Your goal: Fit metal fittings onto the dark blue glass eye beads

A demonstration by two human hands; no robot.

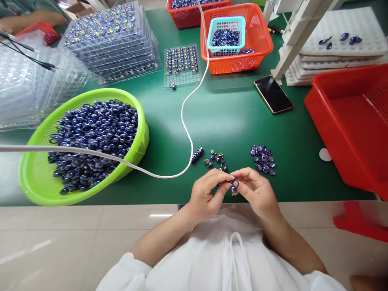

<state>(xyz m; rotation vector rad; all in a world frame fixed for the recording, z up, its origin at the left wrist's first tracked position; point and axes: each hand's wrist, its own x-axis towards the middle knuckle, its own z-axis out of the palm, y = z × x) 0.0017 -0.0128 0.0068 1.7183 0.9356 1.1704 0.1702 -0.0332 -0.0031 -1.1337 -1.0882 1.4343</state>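
Between the fingertips of both hands is a small dark blue, shiny ring-shaped piece (234, 186) with a rounded bead-like part at its lower end. My left hand (210, 192) pinches it from the left, and my right hand (256, 192) pinches it from the right. Just beyond the fingers lie several assembled pieces (216, 157) with coloured bits on them. Left of those is a short row of stacked dark rings (197, 155). A loose pile of dark, shiny oval caps (263, 159) rests beyond my right hand.
A green basket (142, 133) heaped with dark ring pieces stands left, crossed by a white cable (184, 117). Behind are stacked clear trays (151, 52), one filled tray (182, 79), an orange basket (257, 36) and a phone (273, 95). A red bin (336, 125) stands right. Another person's arm (39, 20) shows far left.
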